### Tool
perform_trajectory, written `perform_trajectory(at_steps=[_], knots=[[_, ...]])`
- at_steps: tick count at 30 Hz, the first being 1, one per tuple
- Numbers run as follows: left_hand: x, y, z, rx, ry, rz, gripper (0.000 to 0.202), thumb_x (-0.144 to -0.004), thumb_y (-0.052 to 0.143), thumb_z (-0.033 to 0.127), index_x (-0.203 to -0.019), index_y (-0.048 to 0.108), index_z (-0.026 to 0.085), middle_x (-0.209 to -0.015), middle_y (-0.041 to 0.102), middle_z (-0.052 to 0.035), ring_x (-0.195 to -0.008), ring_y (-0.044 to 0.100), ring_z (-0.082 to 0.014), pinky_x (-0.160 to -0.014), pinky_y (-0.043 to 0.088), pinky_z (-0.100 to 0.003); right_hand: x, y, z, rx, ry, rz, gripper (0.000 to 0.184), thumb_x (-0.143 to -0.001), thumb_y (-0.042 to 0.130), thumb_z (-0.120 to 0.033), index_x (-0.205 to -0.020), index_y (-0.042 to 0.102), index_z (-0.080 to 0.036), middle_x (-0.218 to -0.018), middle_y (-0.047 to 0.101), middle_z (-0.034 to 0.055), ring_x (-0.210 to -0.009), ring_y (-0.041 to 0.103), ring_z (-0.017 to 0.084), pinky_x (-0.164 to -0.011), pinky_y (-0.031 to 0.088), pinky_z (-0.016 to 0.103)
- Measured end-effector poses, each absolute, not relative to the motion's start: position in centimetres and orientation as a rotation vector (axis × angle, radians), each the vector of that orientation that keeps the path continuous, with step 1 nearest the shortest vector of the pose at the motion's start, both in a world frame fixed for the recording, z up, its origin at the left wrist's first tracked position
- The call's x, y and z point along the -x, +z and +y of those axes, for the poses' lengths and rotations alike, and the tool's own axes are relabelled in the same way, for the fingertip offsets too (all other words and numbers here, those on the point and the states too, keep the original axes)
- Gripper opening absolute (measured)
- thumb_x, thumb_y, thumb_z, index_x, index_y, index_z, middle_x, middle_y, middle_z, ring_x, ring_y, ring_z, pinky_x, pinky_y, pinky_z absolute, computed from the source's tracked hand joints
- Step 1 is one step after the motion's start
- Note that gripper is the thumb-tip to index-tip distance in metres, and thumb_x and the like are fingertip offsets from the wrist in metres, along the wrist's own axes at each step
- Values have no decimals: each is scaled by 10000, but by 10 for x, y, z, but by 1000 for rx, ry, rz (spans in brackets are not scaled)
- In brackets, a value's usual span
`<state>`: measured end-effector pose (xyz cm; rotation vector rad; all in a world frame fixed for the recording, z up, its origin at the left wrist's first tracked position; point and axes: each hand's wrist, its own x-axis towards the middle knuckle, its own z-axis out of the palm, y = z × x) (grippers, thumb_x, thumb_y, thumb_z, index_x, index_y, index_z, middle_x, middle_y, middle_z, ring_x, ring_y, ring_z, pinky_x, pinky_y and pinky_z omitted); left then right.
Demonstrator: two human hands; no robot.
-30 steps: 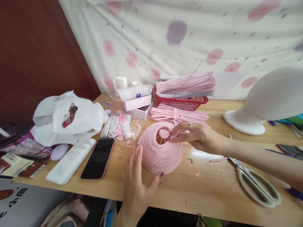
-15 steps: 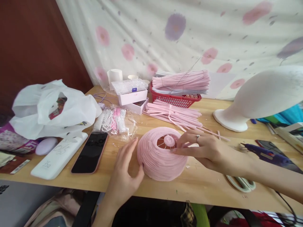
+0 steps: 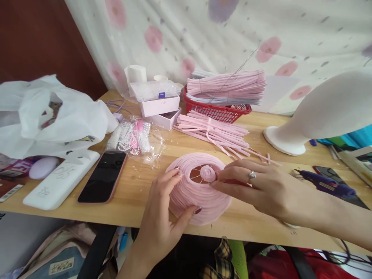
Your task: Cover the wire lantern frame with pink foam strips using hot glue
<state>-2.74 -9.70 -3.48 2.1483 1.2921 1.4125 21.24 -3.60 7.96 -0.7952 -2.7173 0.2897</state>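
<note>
A pink woven dome (image 3: 188, 197) with an open wire crown and a small pink coil (image 3: 207, 173) at its centre sits near the front edge of the wooden table (image 3: 261, 217). My left hand (image 3: 162, 211) grips the dome's near left side, thumb on the lower wall, fingers on the upper rim. My right hand (image 3: 255, 186), wearing a ring, reaches in from the right. Its fingertips press together at the dome's top beside the coil. Whether they pinch a strip is hidden.
Loose pink strips (image 3: 215, 133) lie behind the dome, more in a red basket (image 3: 217, 110). A phone (image 3: 103, 176), white power bank (image 3: 61, 178), bead packet (image 3: 132, 137) and plastic bag (image 3: 49, 112) are left. A white foam head (image 3: 325, 112) and blue glue gun (image 3: 325, 182) are right.
My left hand moved from resting beside the dome to gripping its left side. My right hand stayed at the crown. The camera shifted, and the scissors went out of sight behind my right arm.
</note>
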Motion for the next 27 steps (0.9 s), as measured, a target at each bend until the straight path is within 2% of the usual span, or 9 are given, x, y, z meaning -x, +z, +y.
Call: perform_trajectory(at_steps=[3, 8, 14, 23, 27], knots=[[28, -33, -98, -2176, 1368, 1296, 491, -947, 652, 200, -1390, 446, 146, -1420, 527, -160, -1368, 491, -222, -1149, 413, -356, -210, 80, -32, 831, 219, -2727, 398, -1106, 350, -348, -1071, 717, -199, -935, 728, 73, -864, 702, 172, -761, 570, 305], [31, -30, -99, -2270, 1290, 1310, 436, -953, 636, 188, -1360, 482, 157, -1441, 498, -160, -1379, 469, -235, -1134, 403, -357, -213, 81, -29, 768, 57, -2827, 439, -1114, 295, -321, -1110, 720, -208, -909, 714, 70, -858, 690, 183, -766, 554, 316], [34, -28, -96, -2352, 1241, 1325, 437, -957, 637, 208, -1364, 487, 150, -1422, 517, -171, -1331, 499, -263, -1108, 421, -399, -213, 82, -28, 749, 66, -2826, 469, -1118, 285, -330, -1086, 733, -194, -900, 728, 70, -828, 697, 177, -739, 539, 324], [38, -20, -92, -2467, 1193, 1349, 371, -959, 650, 253, -1294, 542, 134, -1339, 565, -176, -1246, 551, -278, -1037, 468, -416, -215, 76, -28, 851, 148, -2771, 450, -1109, 321, -377, -1084, 746, -232, -860, 706, 57, -776, 672, 173, -746, 525, 324], [41, -16, -92, -2545, 1160, 1363, 356, -966, 646, 279, -1274, 552, 127, -1304, 578, -179, -1209, 573, -280, -993, 496, -413, -223, 72, -27, 913, 249, -2742, 359, -1080, 422, -407, -1095, 745, -250, -910, 722, 51, -794, 680, 177, -765, 541, 324]])
